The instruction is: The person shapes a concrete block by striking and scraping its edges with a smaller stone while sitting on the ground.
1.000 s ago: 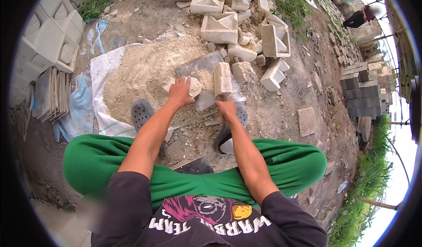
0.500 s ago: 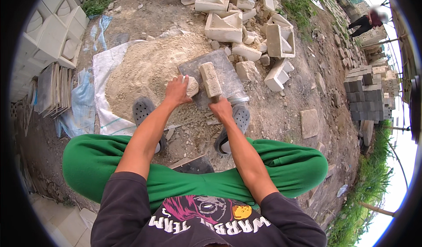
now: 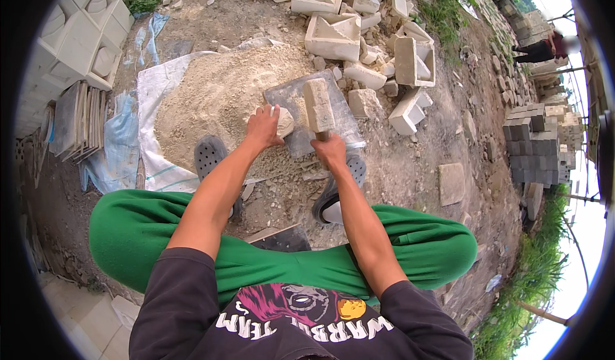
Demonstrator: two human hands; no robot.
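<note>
My right hand (image 3: 329,149) is closed round the short handle of a mallet. Its blocky, dust-covered head (image 3: 318,105) is over the dark flat slab (image 3: 293,93). To the left, my left hand (image 3: 263,128) grips a pale chunk of broken block (image 3: 284,123) at the slab's left edge, fingers over its top and thumb at the near side. Beyond and left of that hand lies a heap of crushed, sandy rubble (image 3: 218,97) on a white woven sheet (image 3: 148,116). Whether the chunk rests on the slab or the heap is hard to make out.
Broken pale blocks (image 3: 332,37) are piled beyond the slab. Molded blocks (image 3: 96,46) and thin boards (image 3: 80,119) stand at left. Grey blocks (image 3: 530,145) are stacked at right, with a person (image 3: 544,49) farther back. My clogs (image 3: 210,155) flank the work area.
The mallet and my right hand have shifted slightly right and toward the far side in the picture. My left hand keeps its hold on the chunk. The whole view has shifted a little.
</note>
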